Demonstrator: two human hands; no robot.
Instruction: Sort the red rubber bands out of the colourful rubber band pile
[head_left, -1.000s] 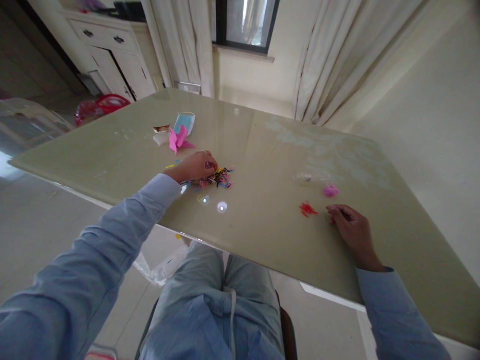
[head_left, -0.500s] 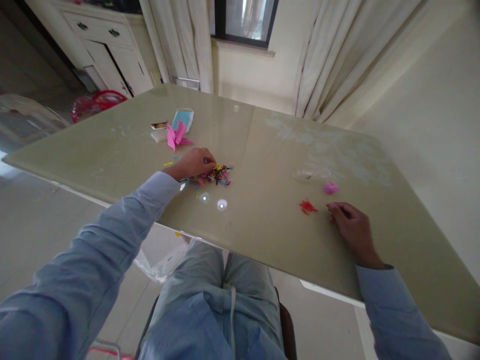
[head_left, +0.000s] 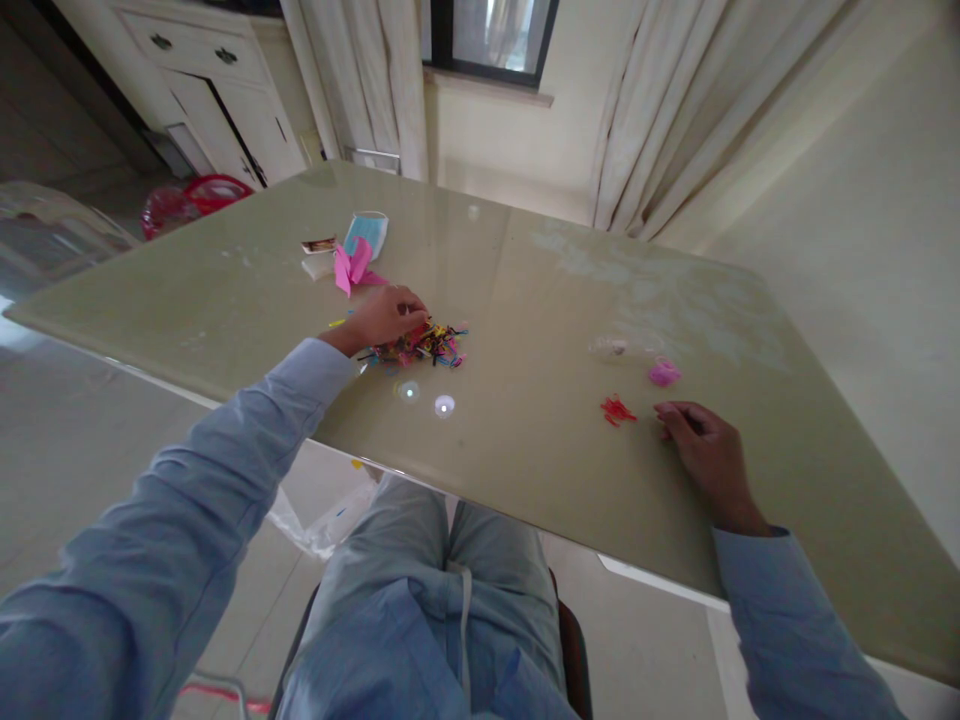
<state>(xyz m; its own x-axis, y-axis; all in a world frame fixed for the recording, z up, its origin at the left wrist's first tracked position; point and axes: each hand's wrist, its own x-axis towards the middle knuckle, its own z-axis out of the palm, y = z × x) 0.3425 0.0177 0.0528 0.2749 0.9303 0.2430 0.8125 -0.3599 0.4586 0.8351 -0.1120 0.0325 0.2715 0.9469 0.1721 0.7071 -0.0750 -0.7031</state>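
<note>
A heap of small multicoloured pieces (head_left: 442,345), thin and band-like, lies on the table left of centre. My left hand (head_left: 390,315) is over the heap's left side, fingers bent and pinched together at the pieces; what is between the fingertips is too small to make out. To the right sits a small red pile (head_left: 616,411) of similar thin pieces. Just right of it my right hand (head_left: 701,440) rests near the tabletop, thumb and forefinger pressed together, with a hint of red under the fingers. A pink-purple bundle (head_left: 664,372) lies beyond that hand.
A clear plastic item (head_left: 622,347) lies beside the pink-purple bundle. Farther back left are a blue face mask (head_left: 367,233), folded pink paper (head_left: 355,265) and a small printed packet (head_left: 319,245). Light reflections show on the glossy table (head_left: 517,450), whose front edge runs above my lap.
My left hand has shifted slightly up and away from me over the heap, and its fingers have moved among the pieces. My right hand stays almost still.
</note>
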